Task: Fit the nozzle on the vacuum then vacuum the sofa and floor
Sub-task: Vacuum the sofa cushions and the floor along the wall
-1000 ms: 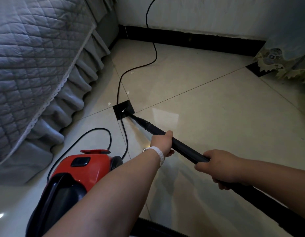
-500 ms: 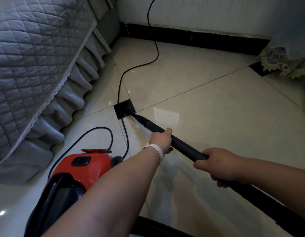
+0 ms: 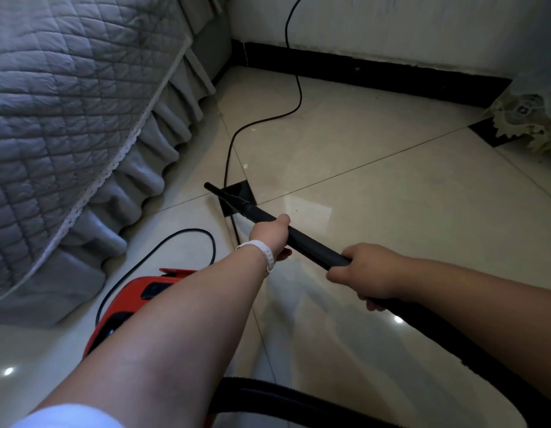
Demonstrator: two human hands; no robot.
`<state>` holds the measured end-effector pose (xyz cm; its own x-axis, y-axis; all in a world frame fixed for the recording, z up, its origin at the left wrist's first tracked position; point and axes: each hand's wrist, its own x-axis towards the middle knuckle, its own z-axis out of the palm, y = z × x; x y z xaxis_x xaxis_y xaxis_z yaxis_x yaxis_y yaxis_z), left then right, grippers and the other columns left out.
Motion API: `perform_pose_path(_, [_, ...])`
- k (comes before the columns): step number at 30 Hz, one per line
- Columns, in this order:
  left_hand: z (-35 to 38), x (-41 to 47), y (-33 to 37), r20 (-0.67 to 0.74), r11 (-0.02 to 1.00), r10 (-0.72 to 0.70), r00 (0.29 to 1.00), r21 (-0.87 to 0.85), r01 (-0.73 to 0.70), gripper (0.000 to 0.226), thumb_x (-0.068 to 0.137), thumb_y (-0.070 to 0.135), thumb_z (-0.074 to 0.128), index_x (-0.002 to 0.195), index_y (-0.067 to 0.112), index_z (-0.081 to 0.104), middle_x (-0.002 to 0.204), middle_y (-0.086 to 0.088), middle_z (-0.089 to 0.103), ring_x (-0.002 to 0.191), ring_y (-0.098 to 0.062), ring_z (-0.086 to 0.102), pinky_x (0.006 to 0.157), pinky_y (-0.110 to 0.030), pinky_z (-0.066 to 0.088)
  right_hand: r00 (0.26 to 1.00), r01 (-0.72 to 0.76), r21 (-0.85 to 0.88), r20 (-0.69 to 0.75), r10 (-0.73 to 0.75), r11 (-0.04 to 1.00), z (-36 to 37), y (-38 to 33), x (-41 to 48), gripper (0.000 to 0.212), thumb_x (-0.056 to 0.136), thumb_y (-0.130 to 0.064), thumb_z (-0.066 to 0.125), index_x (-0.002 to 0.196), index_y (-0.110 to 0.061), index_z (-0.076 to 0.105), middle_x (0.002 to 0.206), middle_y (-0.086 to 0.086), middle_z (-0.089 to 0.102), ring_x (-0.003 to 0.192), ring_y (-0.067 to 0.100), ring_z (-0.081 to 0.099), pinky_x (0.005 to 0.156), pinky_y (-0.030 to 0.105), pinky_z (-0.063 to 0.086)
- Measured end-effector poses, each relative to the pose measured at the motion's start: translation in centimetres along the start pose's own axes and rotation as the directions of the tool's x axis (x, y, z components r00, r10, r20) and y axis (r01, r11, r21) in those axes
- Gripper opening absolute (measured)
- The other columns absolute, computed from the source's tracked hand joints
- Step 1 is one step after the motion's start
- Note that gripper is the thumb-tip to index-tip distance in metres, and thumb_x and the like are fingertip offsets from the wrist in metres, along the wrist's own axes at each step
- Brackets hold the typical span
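Head view: wand (image 3: 311,246) and nozzle (image 3: 225,196) now farther left, perhaps nearer sofa (image 3: 67,103).

The left hand (image 3: 269,234) and right hand (image 3: 363,273) are uncovered, as are the 2 forearms. 1 white band (image 3: 266,252) with a smooth flat strap is worn on the left wrist. A pale bluish-white sleeve (image 3: 67,417) is seen at the left upper arm, by the lower edge.

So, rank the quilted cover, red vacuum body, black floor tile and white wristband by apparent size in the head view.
Quilted cover
Red vacuum body, though the left arm hides part
Black floor tile and white wristband: look alike, unranked
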<state>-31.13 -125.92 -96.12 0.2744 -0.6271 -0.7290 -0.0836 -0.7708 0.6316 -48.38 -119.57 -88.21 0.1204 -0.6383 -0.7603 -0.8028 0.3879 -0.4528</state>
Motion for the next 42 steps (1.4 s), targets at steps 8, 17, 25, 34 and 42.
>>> perform_pose_path(8, [-1.1, 1.8, -1.1, 0.005, 0.997, -0.029, 1.000, -0.069, 0.029, 0.026, 0.092, 0.035, 0.057, 0.091, 0.009, 0.054, 0.114, -0.015, 0.066, 0.078, -0.026, 0.069, 0.081, -0.041, 0.063, 1.000, -0.028, -0.015, 0.004, 0.028, 0.999, 2.0, -1.2, 1.3, 0.026, 0.092, -0.032, 0.056, 0.102, -0.008, 0.056, 0.071, 0.013, 0.058, 0.044, 0.028, 0.059, 0.051, 0.031, 0.051])
perform_pose_path(17, [-0.8, 2.4, -0.7, 0.034, 0.986, -0.060, 0.998, -0.156, 0.064, 0.024, 0.093, 0.029, 0.059, 0.100, 0.007, 0.054, 0.112, -0.016, 0.066, 0.091, -0.029, 0.071, 0.065, -0.033, 0.062, 0.999, -0.048, 0.008, -0.024, 0.048, 0.999, 2.2, -1.3, 2.0, 0.025, 0.093, -0.034, 0.057, 0.103, -0.012, 0.055, 0.071, 0.012, 0.059, 0.044, 0.024, 0.059, 0.050, 0.029, 0.051])
perform_pose_path(25, [1.6, 2.1, 0.9, -0.015, 0.978, -0.016, 1.000, -0.210, 0.013, 0.044, 0.090, 0.026, 0.061, 0.124, 0.001, 0.053, 0.114, -0.015, 0.063, 0.090, -0.029, 0.067, 0.046, -0.026, 0.052, 0.997, -0.035, 0.065, -0.072, 0.039, 0.997, 1.3, -0.2, 2.2, 0.019, 0.092, -0.033, 0.058, 0.094, -0.014, 0.056, 0.067, 0.012, 0.058, 0.041, 0.024, 0.057, 0.045, 0.028, 0.049])
perform_pose_path(34, [5.0, 2.3, 1.0, 0.024, 0.988, -0.002, 1.000, -0.155, 0.006, 0.044, 0.088, 0.026, 0.061, 0.123, 0.000, 0.053, 0.103, -0.011, 0.063, 0.083, -0.028, 0.066, 0.047, -0.024, 0.050, 0.991, -0.086, 0.133, -0.090, 0.098, 0.987, 0.2, 1.7, 1.6, 0.019, 0.092, -0.033, 0.058, 0.093, -0.013, 0.058, 0.064, 0.012, 0.057, 0.040, 0.023, 0.056, 0.044, 0.027, 0.048])
perform_pose_path(42, [5.2, 2.6, 1.0, 0.045, 0.992, 0.008, 0.999, -0.130, -0.003, 0.043, 0.089, 0.026, 0.060, 0.123, 0.001, 0.053, 0.103, -0.010, 0.062, 0.080, -0.026, 0.065, 0.045, -0.023, 0.050, 0.988, -0.099, 0.151, -0.104, 0.115, 0.984, 0.4, 2.0, 1.8, 0.019, 0.090, -0.032, 0.058, 0.092, -0.013, 0.058, 0.065, 0.012, 0.058, 0.041, 0.024, 0.057, 0.047, 0.029, 0.050])
